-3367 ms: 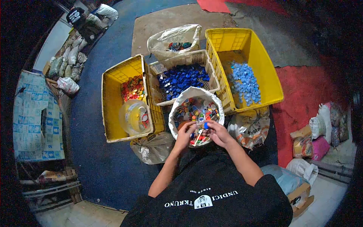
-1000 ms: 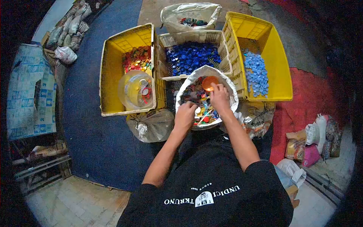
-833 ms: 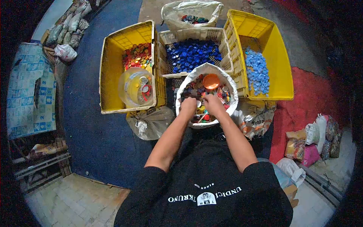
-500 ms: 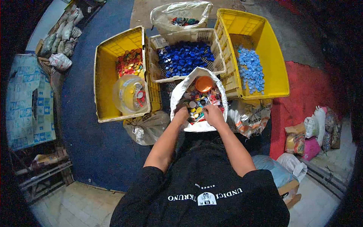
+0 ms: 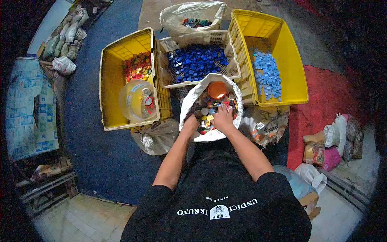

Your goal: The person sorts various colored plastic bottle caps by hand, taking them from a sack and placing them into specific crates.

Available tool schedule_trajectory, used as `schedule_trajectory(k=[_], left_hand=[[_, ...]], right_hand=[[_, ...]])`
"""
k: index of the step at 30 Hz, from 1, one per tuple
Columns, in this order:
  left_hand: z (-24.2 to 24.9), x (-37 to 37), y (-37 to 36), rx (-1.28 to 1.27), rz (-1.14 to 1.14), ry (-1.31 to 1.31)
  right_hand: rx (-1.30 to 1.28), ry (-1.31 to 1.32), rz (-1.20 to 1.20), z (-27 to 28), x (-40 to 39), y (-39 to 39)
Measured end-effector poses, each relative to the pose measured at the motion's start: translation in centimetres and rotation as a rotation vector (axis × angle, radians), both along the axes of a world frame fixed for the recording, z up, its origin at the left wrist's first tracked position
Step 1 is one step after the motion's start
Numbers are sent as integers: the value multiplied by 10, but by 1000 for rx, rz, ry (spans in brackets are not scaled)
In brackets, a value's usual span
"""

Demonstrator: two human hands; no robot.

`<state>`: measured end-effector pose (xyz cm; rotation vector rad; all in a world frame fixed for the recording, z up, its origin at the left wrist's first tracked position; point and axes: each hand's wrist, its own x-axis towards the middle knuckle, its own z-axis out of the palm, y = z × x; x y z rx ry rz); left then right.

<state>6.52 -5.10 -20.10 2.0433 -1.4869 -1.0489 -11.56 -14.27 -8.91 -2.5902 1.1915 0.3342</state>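
Hands (image 5: 190, 123) (image 5: 223, 118) among caps (image 5: 209, 118) in sack (image 5: 235, 87), grip unclear — blue flooring (image 5: 102, 157) left, red flooring (image 5: 322, 94) right.

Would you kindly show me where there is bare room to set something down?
Bare: the blue floor covering left of the left yellow crate, and the red floor covering right of the right yellow crate. Crowded: the white sack, where the left hand and right hand are among mixed caps.

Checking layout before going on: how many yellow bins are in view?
2. One yellow bin stands left of the white sack, holding red and yellow caps; the other yellow bin is to the sack's right, holding light-blue caps. More may be hidden in darkness.
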Motion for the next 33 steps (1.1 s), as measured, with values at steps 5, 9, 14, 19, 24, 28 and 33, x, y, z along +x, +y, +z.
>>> schedule_trajectory(k=[5, 9, 14, 19, 24, 28, 33], left_hand=[[46, -12, -2, 36, 16, -121], [109, -27, -9, -54, -15, -141], [75, -37, 2, 136, -103, -130], [84, -48, 3, 98, -18, 2], [129, -46, -11, -20, 204, 52], [169, -51, -13, 30, 486, 543], [154, -42, -7, 147, 669, 1232]], right_hand=[[26, -44, -61, -4, 4, 4], [107, -122, -149, -2, 4, 2], [177, -308, -227, 8, -4, 2], [126, -715, -286, 15, -35, -5], [728, -955, -653, 61, -60, -1], [715, -976, -617, 72, -60, 3], [626, -899, -607, 121, -61, -7]])
